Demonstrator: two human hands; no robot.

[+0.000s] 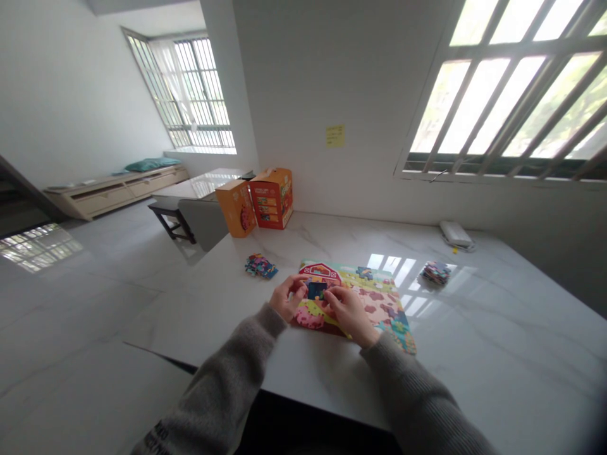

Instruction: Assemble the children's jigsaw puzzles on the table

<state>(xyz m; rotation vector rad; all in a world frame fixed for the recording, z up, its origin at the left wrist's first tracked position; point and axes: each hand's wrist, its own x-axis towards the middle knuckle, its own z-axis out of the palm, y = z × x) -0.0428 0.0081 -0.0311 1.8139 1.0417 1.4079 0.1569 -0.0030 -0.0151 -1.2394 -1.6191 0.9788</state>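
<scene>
My left hand (288, 297) and my right hand (349, 311) meet over a colourful farm-picture puzzle board (377, 302). Between their closed fingertips is a dark blue puzzle piece (317, 291), pinched at its left and right sides. A red barn shows on the board just beyond the fingers, with a cow pattern to the right. Near the board's far edge lies a small blue and yellow puzzle piece (364, 273). My hands and the held piece cover part of the picture.
Loose puzzle pieces (260, 266) lie left of the board, and a stacked pile of pieces (435, 273) lies to its right. Two orange boxes (236, 208) stand at the back left of the marble-patterned table (497, 354). A white power strip (456, 234) rests near the wall.
</scene>
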